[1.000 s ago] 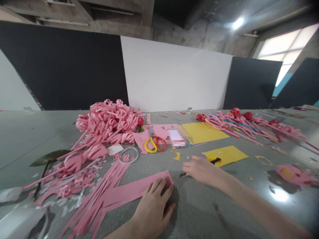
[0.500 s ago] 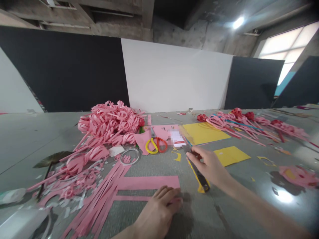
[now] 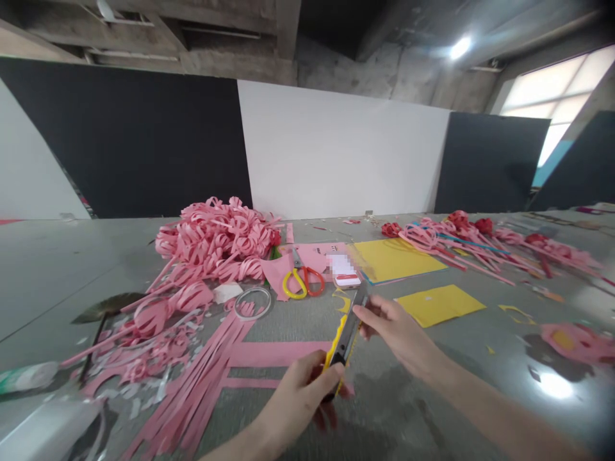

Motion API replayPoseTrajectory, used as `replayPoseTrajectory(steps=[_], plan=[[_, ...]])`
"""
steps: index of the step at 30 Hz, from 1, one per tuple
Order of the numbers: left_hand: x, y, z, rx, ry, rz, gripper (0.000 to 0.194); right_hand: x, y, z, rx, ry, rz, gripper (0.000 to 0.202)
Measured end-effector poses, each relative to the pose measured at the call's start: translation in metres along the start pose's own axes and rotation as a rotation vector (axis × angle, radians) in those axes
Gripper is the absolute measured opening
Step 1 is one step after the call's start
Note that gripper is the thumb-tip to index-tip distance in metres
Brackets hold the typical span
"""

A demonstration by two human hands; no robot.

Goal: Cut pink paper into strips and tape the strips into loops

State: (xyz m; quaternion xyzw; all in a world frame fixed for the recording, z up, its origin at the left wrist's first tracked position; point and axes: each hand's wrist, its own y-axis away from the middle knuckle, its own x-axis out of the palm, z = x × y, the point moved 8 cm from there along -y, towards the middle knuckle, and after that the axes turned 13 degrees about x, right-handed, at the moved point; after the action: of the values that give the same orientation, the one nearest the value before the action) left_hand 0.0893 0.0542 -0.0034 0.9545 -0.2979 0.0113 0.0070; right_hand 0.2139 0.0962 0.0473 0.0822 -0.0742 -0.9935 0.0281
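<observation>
A yellow and black utility knife [image 3: 344,339] is held between both hands, tilted with its blade end up and away from me. My left hand [image 3: 305,390] grips the handle's near end, thumb on top. At the far end, my right hand [image 3: 382,320] pinches the knife near its metal nose; whether the blade is out I cannot tell. Below them on the grey surface lies a wide pink paper strip [image 3: 273,353], with a narrower pink strip [image 3: 252,383] nearer me. Their right ends are partly hidden by my left hand and the knife.
Scissors with yellow and red handles [image 3: 302,282] lie ahead, beside a phone [image 3: 346,280]. A roll of clear tape [image 3: 253,303] rests on cut pink strips [image 3: 202,384]. Pink paper flowers [image 3: 216,237] are heaped at left. Yellow sheets [image 3: 442,304] lie at right.
My left hand has lifted off the pink strips and taken the knife's near end. The knife has swung leftward in my right hand, its handle now pointing toward my left.
</observation>
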Motion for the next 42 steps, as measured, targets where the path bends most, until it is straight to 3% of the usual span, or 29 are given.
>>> replayPoseTrajectory(steps=[5, 9, 14, 19, 22, 24, 27, 29, 31, 36, 42], plan=[[-0.012, 0.002, 0.007, -0.095, -0.11, -0.097, 0.052, 0.017, 0.007, -0.002, 0.003, 0.025, 0.064, 0.025], [-0.013, 0.002, 0.008, -0.104, -0.113, -0.071, 0.05, 0.021, 0.004, -0.009, 0.04, -0.069, 0.086, 0.029], [-0.009, 0.001, 0.001, -0.016, -0.151, -0.015, 0.04, 0.021, 0.001, -0.014, 0.029, -0.153, 0.104, 0.028], [-0.005, -0.001, 0.007, 0.023, -0.108, -0.014, 0.029, 0.029, 0.004, -0.015, 0.022, -0.123, 0.137, 0.028], [-0.003, 0.001, 0.01, 0.021, -0.118, 0.016, 0.029, 0.025, 0.001, -0.014, -0.007, -0.051, 0.092, 0.029], [-0.001, 0.004, 0.003, 0.064, -0.299, 0.052, 0.028, 0.013, -0.006, -0.011, -0.048, 0.051, 0.01, 0.028], [0.005, 0.011, -0.015, 0.2, -0.801, 0.123, 0.018, -0.016, -0.019, -0.005, -0.122, 0.305, -0.156, 0.029], [0.015, 0.016, -0.017, 0.254, -1.099, 0.201, 0.024, -0.029, -0.029, -0.003, -0.166, 0.586, -0.199, 0.028], [0.023, 0.018, -0.009, 0.271, -1.305, 0.286, 0.03, -0.034, -0.038, -0.011, -0.149, 0.966, -0.162, 0.026], [0.032, 0.023, 0.012, 0.419, -1.565, 0.337, 0.025, -0.045, -0.044, -0.032, -0.09, 1.173, -0.106, 0.027], [0.035, 0.026, 0.019, 0.475, -1.705, 0.382, 0.026, -0.037, -0.032, -0.024, -0.11, 1.282, -0.254, 0.01]])
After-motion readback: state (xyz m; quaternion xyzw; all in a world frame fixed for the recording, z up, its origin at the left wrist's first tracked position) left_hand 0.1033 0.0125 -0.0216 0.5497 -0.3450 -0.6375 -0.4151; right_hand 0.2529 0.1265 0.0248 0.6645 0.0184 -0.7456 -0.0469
